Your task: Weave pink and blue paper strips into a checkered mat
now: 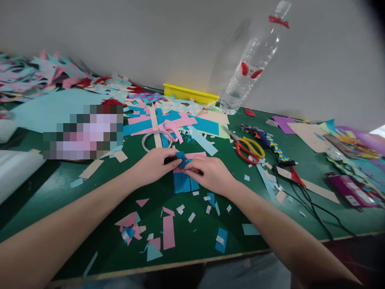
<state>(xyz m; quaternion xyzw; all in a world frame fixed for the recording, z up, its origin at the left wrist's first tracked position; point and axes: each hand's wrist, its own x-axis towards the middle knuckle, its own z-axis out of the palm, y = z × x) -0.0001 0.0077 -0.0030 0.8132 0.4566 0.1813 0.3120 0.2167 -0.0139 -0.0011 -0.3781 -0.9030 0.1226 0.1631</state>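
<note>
Both my hands meet over a small piece of work made of blue paper strips (182,184) and a pink paper strip (197,154). My left hand (158,165) pinches the blue strips at their upper end, where a short blue end stands up by the thumb. From the other side, my right hand (212,172) has its thumb and fingers pressed together at the strips, partly hiding them. The lower ends of the blue strips hang side by side toward me. A roll of clear tape (156,140) lies just beyond my left hand.
Red and yellow-handled scissors (248,150) lie right of my hands, near a blue glue gun (258,134) with a black cable. A large plastic bottle (249,68) leans on the wall beside a yellow tray (191,94). Paper scraps (168,233) litter the green table (240,257).
</note>
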